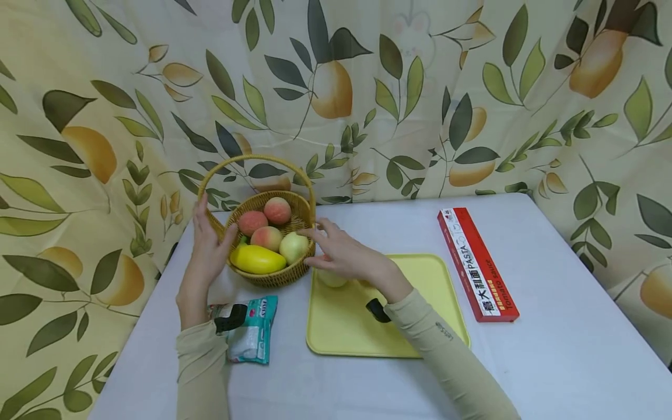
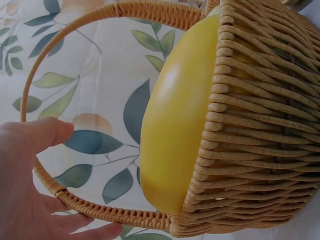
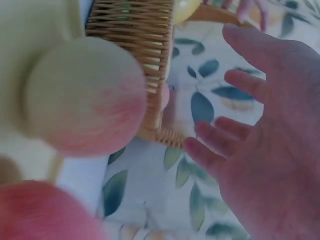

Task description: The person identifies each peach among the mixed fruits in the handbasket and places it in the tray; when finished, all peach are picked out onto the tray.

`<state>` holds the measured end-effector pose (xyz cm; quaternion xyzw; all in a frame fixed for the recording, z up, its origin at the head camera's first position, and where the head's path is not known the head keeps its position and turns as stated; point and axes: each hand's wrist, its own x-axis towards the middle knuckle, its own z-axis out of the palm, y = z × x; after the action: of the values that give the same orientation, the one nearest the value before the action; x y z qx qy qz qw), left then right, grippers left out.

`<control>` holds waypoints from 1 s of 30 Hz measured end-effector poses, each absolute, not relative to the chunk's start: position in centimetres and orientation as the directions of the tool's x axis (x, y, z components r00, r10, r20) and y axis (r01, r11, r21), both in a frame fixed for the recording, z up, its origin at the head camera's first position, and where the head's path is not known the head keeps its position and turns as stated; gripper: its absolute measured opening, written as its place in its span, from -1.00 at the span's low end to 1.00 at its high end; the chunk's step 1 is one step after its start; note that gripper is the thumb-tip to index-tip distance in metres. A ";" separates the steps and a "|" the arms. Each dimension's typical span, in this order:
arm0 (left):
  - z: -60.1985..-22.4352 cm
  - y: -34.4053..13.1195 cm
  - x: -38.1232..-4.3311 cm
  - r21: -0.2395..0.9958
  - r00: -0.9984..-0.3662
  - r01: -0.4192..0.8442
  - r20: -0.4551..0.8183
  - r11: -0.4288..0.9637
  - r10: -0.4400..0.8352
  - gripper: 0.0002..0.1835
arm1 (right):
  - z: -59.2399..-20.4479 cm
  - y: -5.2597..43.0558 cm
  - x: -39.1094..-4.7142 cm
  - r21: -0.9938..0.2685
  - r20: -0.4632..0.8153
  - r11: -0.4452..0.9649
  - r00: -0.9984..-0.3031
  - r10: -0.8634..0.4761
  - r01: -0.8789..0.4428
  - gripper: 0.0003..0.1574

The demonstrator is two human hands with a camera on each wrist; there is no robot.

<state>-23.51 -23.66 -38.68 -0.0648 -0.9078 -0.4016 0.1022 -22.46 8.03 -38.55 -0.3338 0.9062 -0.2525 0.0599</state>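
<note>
A wicker basket [image 1: 270, 279] with a tall arched handle stands on the table's left side. In it lie two red peaches [image 1: 252, 223], a paler peach [image 1: 266, 238], a pale round fruit [image 1: 294, 247] and a long yellow fruit [image 1: 258, 259]. My left hand [image 1: 207, 248] is at the handle's left side, its thumb apart and its fingers passing behind the handle [image 2: 112, 212]. Over the basket's right rim hovers my right hand [image 1: 341, 251], fingers loosely extended, holding nothing. Below its wrist, a pale peach [image 3: 87, 97] and a red peach [image 3: 42, 212] appear in the right wrist view.
Partly under the right arm lies a yellow tray [image 1: 378, 344], with a pale fruit [image 1: 332, 279] at its left edge. A red pasta box [image 1: 478, 265] lies to its right. Near the left forearm is a teal-and-white packet [image 1: 254, 332]. A patterned curtain [image 1: 336, 134] hangs behind.
</note>
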 end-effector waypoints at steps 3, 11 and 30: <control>-38.6 -23.6 -23.7 0.708 -0.972 0.194 0.231 0.679 0.037 -0.06 | -37.6 5.8 -24.8 -0.398 0.026 0.677 -0.746 -0.666 -0.619 -0.17; -39.0 -23.7 -23.2 0.683 -0.980 0.161 0.198 0.712 0.032 -0.04 | -36.9 0.0 -31.6 -0.228 -0.125 0.705 -0.698 -0.705 -0.672 -0.22; -39.0 -23.3 -23.3 0.678 -0.974 0.174 0.225 0.714 0.024 -0.06 | -38.9 -2.9 -35.9 -0.097 -0.265 0.815 -0.774 -0.575 -0.571 -0.14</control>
<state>-23.32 -23.32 -39.02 -0.0539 -0.9202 -0.3743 0.1005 -35.94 -2.89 -38.89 -0.3041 0.9419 -0.0056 0.1426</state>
